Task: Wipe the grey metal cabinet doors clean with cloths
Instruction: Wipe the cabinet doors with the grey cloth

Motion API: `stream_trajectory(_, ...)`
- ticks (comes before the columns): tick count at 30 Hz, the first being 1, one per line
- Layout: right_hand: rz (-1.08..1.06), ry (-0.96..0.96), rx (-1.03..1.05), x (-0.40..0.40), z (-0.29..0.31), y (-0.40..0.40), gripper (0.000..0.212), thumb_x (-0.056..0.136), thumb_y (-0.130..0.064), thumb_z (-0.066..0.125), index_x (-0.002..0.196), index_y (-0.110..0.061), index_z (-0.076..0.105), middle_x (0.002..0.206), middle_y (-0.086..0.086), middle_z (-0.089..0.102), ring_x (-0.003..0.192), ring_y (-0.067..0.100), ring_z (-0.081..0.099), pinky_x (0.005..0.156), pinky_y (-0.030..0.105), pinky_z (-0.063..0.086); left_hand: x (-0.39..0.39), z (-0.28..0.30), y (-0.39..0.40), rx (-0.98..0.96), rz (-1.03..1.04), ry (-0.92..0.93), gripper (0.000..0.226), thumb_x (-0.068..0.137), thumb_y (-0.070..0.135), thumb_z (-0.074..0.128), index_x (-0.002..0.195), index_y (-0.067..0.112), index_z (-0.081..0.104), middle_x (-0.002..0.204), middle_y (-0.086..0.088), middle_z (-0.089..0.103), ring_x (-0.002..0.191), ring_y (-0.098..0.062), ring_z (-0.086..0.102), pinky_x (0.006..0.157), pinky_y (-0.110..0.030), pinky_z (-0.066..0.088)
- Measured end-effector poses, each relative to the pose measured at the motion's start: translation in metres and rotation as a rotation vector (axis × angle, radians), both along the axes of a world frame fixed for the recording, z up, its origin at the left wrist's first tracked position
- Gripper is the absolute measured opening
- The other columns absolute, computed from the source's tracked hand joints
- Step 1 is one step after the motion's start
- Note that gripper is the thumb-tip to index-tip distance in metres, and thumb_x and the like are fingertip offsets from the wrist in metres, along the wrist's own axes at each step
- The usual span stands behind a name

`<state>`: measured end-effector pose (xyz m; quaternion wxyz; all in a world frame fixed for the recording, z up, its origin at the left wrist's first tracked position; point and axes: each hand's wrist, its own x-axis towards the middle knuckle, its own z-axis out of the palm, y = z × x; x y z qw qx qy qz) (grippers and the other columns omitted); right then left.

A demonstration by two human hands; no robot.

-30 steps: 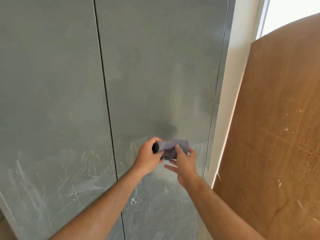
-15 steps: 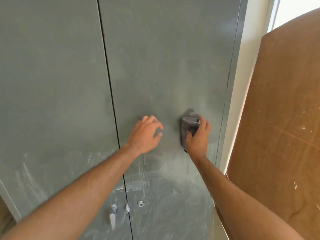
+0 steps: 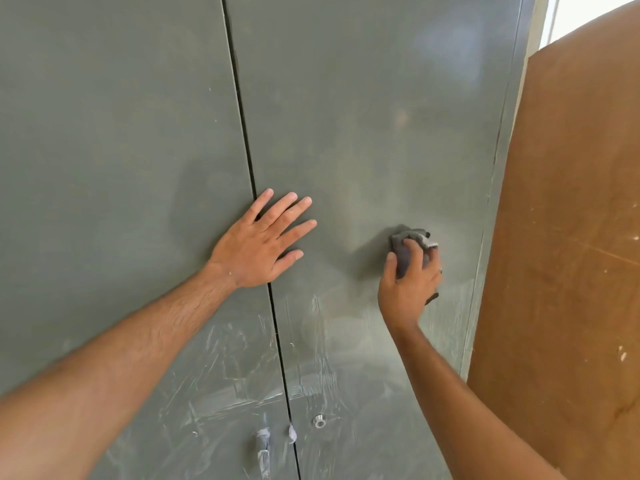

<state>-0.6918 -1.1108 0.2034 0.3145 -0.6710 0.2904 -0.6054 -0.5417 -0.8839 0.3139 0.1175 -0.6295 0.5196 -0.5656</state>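
My left hand (image 3: 258,244) lies flat, fingers spread, across the seam between the grey cabinet doors (image 3: 363,116). My right hand (image 3: 408,282) grips a bunched grey cloth (image 3: 403,249) against the right door, near its right edge. No writing is legible.

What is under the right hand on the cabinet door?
A grey cloth, gripped by the right hand against the right door. The door surface beneath them is covered.

Cabinet doors (image 3: 363,116) grey-green, matte, with whitish smeared streaks across the lower part (upper part plain). Cloth (image 3: 407,249) dark grey with a pale edge. Board (image 3: 571,254) on the right orange-brown, flecked with light scratches. Lock (image 3: 319,420) silver.
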Motion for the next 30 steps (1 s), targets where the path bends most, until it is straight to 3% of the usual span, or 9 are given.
stream_trajectory(4,0.064,0.173,-0.517,0.009,-0.032,0.024,0.021,0.099,-0.013,0.063,0.118,-0.021,0.069,0.15,0.017,0.045,0.141,0.046,0.035,0.114,0.059,0.034,0.005,-0.002,-0.003,-0.014,-0.004,-0.043,0.058,0.11,0.048,0.037,0.161,0.02,0.036,0.172,-0.013,0.02,0.157,-0.033,0.024,0.127,-0.058,0.019)
stream_trajectory(7,0.152,0.481,-0.946,-0.006,-0.081,0.011,0.062,0.073,0.01,0.075,0.122,-0.024,0.06,0.147,0.018,0.045,0.139,0.055,0.035,0.111,0.075,0.033,0.006,-0.001,-0.003,-0.014,-0.01,-0.056,0.057,0.11,0.047,0.036,0.161,0.019,0.036,0.171,-0.014,0.021,0.157,-0.033,0.024,0.127,-0.059,0.019)
stream_trajectory(9,0.141,0.517,-0.948,-0.014,-0.079,-0.004,0.075,0.064,0.02,0.071,0.123,-0.023,0.057,0.147,0.016,0.044,0.142,0.053,0.031,0.113,0.075,0.03,0.007,-0.003,-0.004,-0.014,-0.013,-0.067,0.058,0.11,0.048,0.036,0.16,0.019,0.036,0.171,-0.015,0.021,0.157,-0.034,0.024,0.126,-0.059,0.02)
stream_trajectory(13,0.072,0.363,-0.685,0.012,-0.019,0.02,0.049,0.09,0.014,0.051,0.124,-0.015,0.069,0.15,0.016,0.047,0.146,0.052,0.028,0.118,0.063,0.031,0.006,-0.002,-0.005,-0.037,-0.011,-0.087,0.057,0.11,0.046,0.037,0.16,0.019,0.037,0.171,-0.015,0.022,0.157,-0.034,0.025,0.125,-0.059,0.022)
stream_trajectory(18,0.155,0.587,-1.142,-0.006,-0.069,0.007,0.054,0.081,0.006,0.061,0.123,-0.026,0.068,0.149,0.011,0.048,0.141,0.048,0.036,0.114,0.065,0.032,0.004,-0.001,-0.002,-0.022,0.003,-0.105,0.053,0.111,0.04,0.037,0.159,0.019,0.038,0.171,-0.014,0.023,0.156,-0.033,0.025,0.126,-0.058,0.021)
stream_trajectory(21,0.043,0.448,-0.873,-0.004,-0.032,0.003,0.053,0.078,0.007,0.069,0.119,-0.026,0.07,0.14,0.013,0.053,0.128,0.046,0.046,0.099,0.056,0.04,0.003,-0.002,-0.004,-0.041,0.015,-0.108,0.053,0.11,0.04,0.038,0.16,0.02,0.037,0.171,-0.013,0.023,0.156,-0.032,0.025,0.126,-0.057,0.022)
stream_trajectory(23,0.003,0.31,-0.738,0.013,-0.01,0.029,0.042,0.087,0.003,0.063,0.118,-0.023,0.07,0.14,0.015,0.055,0.129,0.046,0.048,0.101,0.055,0.039,0.004,-0.002,-0.003,-0.046,0.015,-0.094,0.053,0.11,0.039,0.039,0.16,0.021,0.037,0.171,-0.012,0.024,0.156,-0.032,0.026,0.126,-0.056,0.022)
stream_trajectory(28,0.267,0.502,-1.298,0.014,-0.052,0.042,0.055,0.079,-0.003,0.064,0.124,-0.033,0.068,0.146,0.006,0.048,0.129,0.038,0.047,0.1,0.054,0.039,-0.006,0.004,0.004,-0.015,0.026,-0.008,0.048,0.108,0.028,0.043,0.154,0.021,0.046,0.169,-0.009,0.029,0.156,-0.031,0.028,0.128,-0.054,0.019)
stream_trajectory(30,0.264,0.498,-1.353,0.01,-0.038,0.027,0.054,0.078,-0.005,0.068,0.122,-0.035,0.069,0.143,0.005,0.052,0.125,0.035,0.049,0.094,0.05,0.04,-0.005,0.004,0.022,-0.05,0.042,0.033,0.046,0.105,0.026,0.047,0.151,0.018,0.05,0.167,-0.009,0.034,0.155,-0.031,0.03,0.127,-0.054,0.021)
